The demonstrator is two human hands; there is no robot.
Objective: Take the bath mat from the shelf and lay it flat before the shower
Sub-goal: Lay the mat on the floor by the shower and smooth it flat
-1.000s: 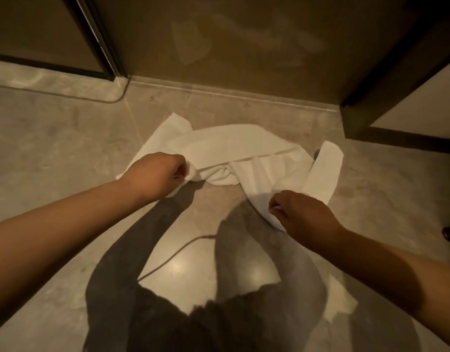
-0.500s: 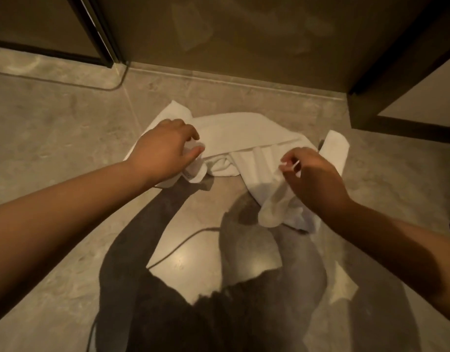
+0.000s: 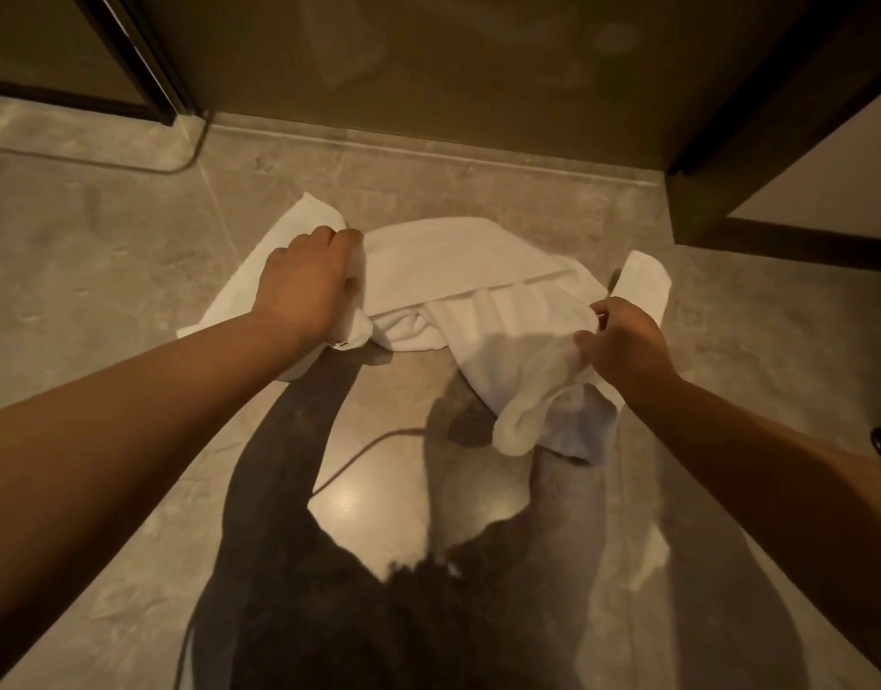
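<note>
On the floor: the white bath mat (image 3: 458,271) lies crumpled on the grey stone floor (image 3: 80,271), just before the glass shower door (image 3: 428,57) and its low sill.
Mat shape: not flat; a broad fold lies across its middle, one corner points away to the left toward the door frame, and a narrow strip stands out at the mat's right end.
Near edge of the mat: bunched into a soft roll on the side closest to the person, partly lifted off the floor at the mat's right part.
Left hand (image 3: 304,286): palm down on the mat's left part, fingers curled into the cloth near the far left corner; its grip is closed around a bunch of fabric.
Right hand (image 3: 627,341): at the mat's right part, thumb and fingers pinched together on the raised cloth; the grip is nearly closed, with a fold of the mat between the fingertips.
Forearms: both bare, reaching from the lower corners toward the mat, well apart from each other.
Shadow: the person's dark shadow falls on the floor on the near side of the mat, with a bright reflection between the shadows of the two arms.
Dark frame (image 3: 757,231): a dark-edged panel stands to the right of the mat, apart from it.
</note>
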